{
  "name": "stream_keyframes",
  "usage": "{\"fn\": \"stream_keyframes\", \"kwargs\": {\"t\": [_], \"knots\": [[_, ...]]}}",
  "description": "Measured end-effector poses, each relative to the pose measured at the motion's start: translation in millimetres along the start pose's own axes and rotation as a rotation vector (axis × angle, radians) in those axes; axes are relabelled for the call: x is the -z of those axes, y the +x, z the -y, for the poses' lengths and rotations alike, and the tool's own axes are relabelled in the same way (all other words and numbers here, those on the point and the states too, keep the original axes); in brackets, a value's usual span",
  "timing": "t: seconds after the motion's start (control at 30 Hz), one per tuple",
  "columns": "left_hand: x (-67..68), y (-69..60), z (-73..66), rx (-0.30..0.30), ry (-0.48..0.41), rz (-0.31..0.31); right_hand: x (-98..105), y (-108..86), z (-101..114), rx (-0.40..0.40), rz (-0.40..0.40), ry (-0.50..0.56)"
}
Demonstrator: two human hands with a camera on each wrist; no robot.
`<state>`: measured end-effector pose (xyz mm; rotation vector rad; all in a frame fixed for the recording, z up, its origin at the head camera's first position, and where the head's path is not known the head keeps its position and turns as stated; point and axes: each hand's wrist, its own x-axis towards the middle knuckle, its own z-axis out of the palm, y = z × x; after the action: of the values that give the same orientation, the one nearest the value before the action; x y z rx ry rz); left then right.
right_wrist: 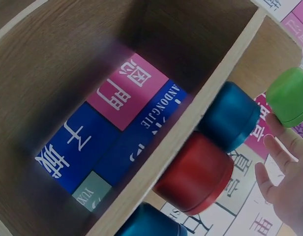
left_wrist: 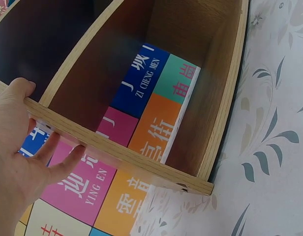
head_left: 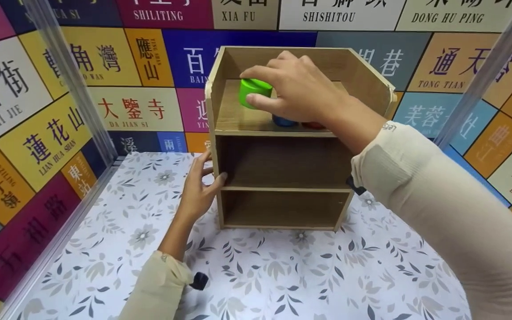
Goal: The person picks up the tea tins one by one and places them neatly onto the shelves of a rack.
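Observation:
My right hand (head_left: 302, 84) is over the top tier of a small wooden shelf (head_left: 282, 190). It holds a bright green cylindrical canister (head_left: 256, 92) between thumb and fingers, near the tier's left side. Under that hand, partly hidden, a blue canister (head_left: 285, 120) and a red one (head_left: 313, 125) stand on the same tier. The right wrist view shows the red canister (right_wrist: 196, 172) between a blue canister (right_wrist: 230, 118) and another blue one (right_wrist: 151, 223). My left hand (head_left: 197, 191) grips the shelf's left side panel, thumb on the inner side, fingers outside (left_wrist: 48, 152).
Below the top tier are two compartments, the middle one (head_left: 282, 162) and the bottom one (head_left: 282, 209). The shelf stands on a table with a leaf-patterned cover (head_left: 291, 266). Panels of coloured place-name signs (head_left: 134, 109) rise behind and at both sides.

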<state>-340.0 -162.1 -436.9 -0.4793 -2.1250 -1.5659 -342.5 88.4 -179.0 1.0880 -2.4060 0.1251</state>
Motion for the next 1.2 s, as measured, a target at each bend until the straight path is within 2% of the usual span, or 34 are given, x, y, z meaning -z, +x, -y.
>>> {"fn": "stream_keyframes", "kwargs": {"t": [0.23,0.37,0.57,0.93,1.1,1.13,1.2], "knots": [[-2.6,0.1,-3.7,0.018,0.029,0.004,-10.1,0.4,-3.1,-0.050,0.082,-0.028],[-2.8,0.2,-3.7,0.004,0.046,0.007,-14.6,1.0,-4.7,-0.060,0.116,-0.040],[-2.7,-1.4,-4.2,-0.018,0.032,0.012,-21.5,0.5,-5.5,-0.056,0.133,-0.065],[-3.5,-1.0,-3.6,-0.021,0.028,0.004,-32.0,-4.5,-3.8,-0.051,0.122,-0.075],[-0.5,-1.4,-3.3,-0.004,0.041,0.015,-24.0,-11.5,-8.6,-0.094,0.079,-0.075],[1.1,-1.4,-2.4,-0.003,0.041,0.022,-19.3,-15.7,-11.2,-0.111,0.048,-0.064],[6.3,-1.7,-0.5,-0.001,0.028,0.027,-8.1,-28.6,-19.4,-0.147,-0.074,-0.030]]}}
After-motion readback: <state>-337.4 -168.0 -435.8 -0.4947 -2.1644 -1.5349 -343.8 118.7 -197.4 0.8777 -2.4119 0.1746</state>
